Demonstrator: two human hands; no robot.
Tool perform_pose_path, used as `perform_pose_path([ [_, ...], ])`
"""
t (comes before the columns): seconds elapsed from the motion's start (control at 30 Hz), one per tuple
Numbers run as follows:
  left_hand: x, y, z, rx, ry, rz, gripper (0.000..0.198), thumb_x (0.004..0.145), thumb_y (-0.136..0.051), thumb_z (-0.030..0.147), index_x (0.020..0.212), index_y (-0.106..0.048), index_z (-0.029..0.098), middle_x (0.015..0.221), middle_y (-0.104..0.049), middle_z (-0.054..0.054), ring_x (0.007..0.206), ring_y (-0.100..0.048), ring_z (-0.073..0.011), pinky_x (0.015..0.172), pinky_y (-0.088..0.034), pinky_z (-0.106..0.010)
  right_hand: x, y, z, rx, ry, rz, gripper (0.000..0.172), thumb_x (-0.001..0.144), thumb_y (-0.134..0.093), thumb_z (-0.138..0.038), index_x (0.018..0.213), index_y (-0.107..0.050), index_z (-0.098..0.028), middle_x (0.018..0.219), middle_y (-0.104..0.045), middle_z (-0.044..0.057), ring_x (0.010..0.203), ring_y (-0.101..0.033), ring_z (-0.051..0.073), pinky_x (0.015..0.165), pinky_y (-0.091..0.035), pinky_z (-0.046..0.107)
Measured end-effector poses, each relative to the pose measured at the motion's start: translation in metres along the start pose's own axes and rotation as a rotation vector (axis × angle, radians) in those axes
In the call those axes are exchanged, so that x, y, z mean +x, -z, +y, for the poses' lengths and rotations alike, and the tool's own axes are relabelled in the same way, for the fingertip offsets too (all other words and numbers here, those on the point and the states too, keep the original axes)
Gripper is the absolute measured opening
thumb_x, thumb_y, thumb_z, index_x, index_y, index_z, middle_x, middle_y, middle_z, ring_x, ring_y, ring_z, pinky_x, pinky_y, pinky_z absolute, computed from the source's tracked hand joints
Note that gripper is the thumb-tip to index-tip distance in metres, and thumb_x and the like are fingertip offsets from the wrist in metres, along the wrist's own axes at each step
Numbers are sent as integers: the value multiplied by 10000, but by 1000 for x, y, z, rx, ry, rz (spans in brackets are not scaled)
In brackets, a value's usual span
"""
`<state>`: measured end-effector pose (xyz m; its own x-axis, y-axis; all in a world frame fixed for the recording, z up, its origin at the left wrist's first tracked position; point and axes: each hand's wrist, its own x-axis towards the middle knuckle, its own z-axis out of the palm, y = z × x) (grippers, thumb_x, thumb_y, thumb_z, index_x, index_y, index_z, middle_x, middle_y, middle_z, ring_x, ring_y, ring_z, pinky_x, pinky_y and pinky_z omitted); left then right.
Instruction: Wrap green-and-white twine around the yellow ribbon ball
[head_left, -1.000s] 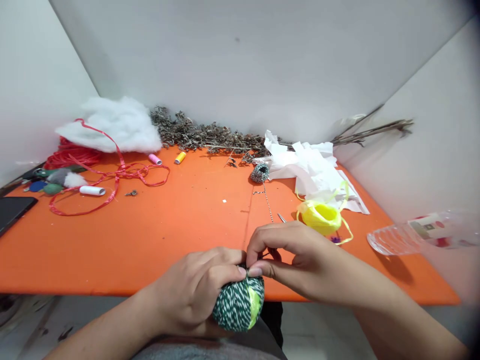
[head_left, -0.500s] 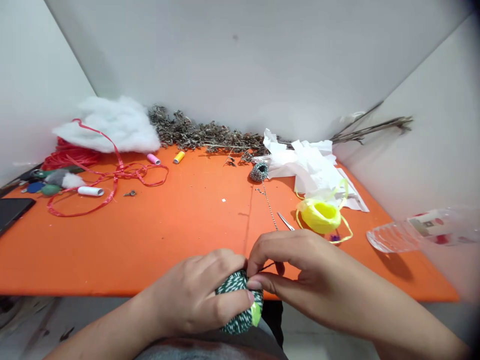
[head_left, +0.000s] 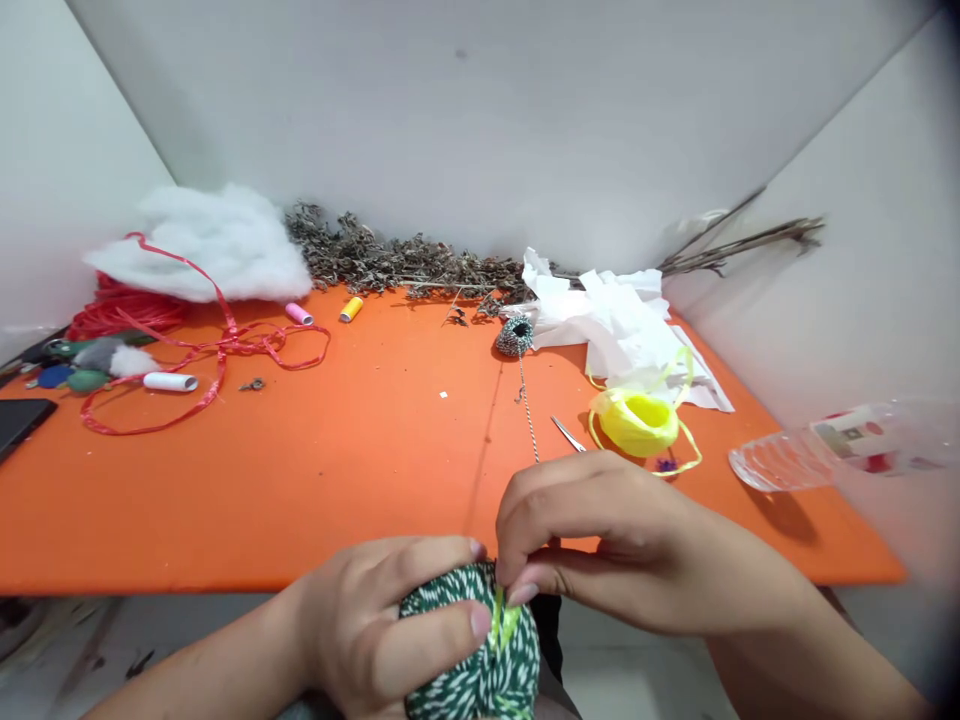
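My left hand (head_left: 390,620) is wrapped round a green-and-white ball of yarn (head_left: 457,685), just off the table's front edge. A bright yellow-green strip (head_left: 505,625) shows at the ball's upper right side. Finger and thumb of my right hand (head_left: 577,540) pinch together at the top of that strip, close against the ball. Farther back, a small coil of green-and-white cord (head_left: 514,337) lies on the table, with a thin strand (head_left: 528,410) running from it toward my right hand. The strand's near end is hidden behind my fingers.
On the orange table (head_left: 300,520) lie scissors (head_left: 568,434), a yellow ribbon roll (head_left: 637,425), white paper (head_left: 626,330) and a plastic bottle (head_left: 825,445) at right. Red ribbon (head_left: 217,385), thread spools (head_left: 171,382) and white stuffing (head_left: 217,240) are at left; dried stems (head_left: 405,262) line the back.
The ball of yarn has come higher and turned, showing more of its surface and the yellow-green strip. My right fingers have moved onto the strip. The view has shifted slightly.
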<state>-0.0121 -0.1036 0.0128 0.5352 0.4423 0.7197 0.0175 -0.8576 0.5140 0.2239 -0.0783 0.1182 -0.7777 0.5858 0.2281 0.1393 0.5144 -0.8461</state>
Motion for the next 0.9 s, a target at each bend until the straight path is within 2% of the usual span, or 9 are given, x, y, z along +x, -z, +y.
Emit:
perform_pose_path([
  [0.07,-1,0,1,8,-74,-18,763,910,-603,393,1558,-220,274,1094,-690,-130,1037,-712,-272,759,-669,-379,-1,-2,1,7,-2,13,76,965,-648,-165,933,-706,-128,828,-724,65,785,-665,128,703,-527,220],
  [0.13,-1,-1,0,0,-72,-34,778,898,-620,407,1551,-219,268,1009,-715,-102,1037,-715,-281,745,-671,-386,-1,-4,0,5,-26,36,99,975,-640,-194,920,-699,-136,825,-717,60,771,-659,127,696,-525,223],
  [0.23,-1,-3,-2,-5,-43,-5,671,869,-656,413,1451,-327,356,997,-720,-48,1039,-718,-278,764,-667,-401,-1,-7,-2,-8,-73,76,112,975,-638,-205,896,-689,-146,808,-699,45,732,-639,116,670,-515,218],
  [0.3,0,-3,-3,-17,-75,13,576,863,-661,391,1369,-386,386,995,-713,-22,1047,-718,-270,770,-665,-393,0,-9,-5,-32,-99,95,101,968,-644,-192,888,-685,-146,805,-691,36,718,-625,110,656,-504,213],
  [0.43,0,0,-7,-19,-121,-46,387,874,-643,344,1229,-494,313,1027,-704,-52,1097,-699,-260,767,-667,-357,0,-12,-9,-91,-124,117,78,967,-637,-171,909,-680,-140,818,-702,34,719,-615,105,654,-489,215],
  [0.53,0,1,-11,89,-244,-1,270,833,-685,288,1071,-560,315,1007,-700,-22,1234,-622,-273,814,-668,-364,-1,-12,-10,-96,-102,125,62,966,-623,-144,926,-670,-140,831,-708,33,731,-618,102,664,-490,213],
  [0.63,4,4,-13,180,-389,45,233,796,-691,217,958,-557,320,1062,-702,11,1375,-499,-306,809,-676,-380,-2,-12,-10,-95,-113,126,52,960,-634,-146,923,-670,-139,834,-707,31,744,-626,100,676,-496,208],
  [0.77,10,7,-12,154,-311,-11,172,889,-553,253,1051,-541,311,1017,-725,-39,1197,-634,-264,734,-683,-363,-3,-12,-9,-70,-137,116,48,954,-649,-150,917,-676,-136,839,-708,32,753,-633,98,687,-502,200],
  [0.9,-5,-3,-6,115,-211,38,332,960,-438,296,1288,-488,301,1090,-705,-89,1038,-704,-231,738,-676,-358,-4,-13,-6,-31,-132,121,65,958,-648,-147,905,-680,-129,835,-711,36,760,-638,95,699,-506,191],
])
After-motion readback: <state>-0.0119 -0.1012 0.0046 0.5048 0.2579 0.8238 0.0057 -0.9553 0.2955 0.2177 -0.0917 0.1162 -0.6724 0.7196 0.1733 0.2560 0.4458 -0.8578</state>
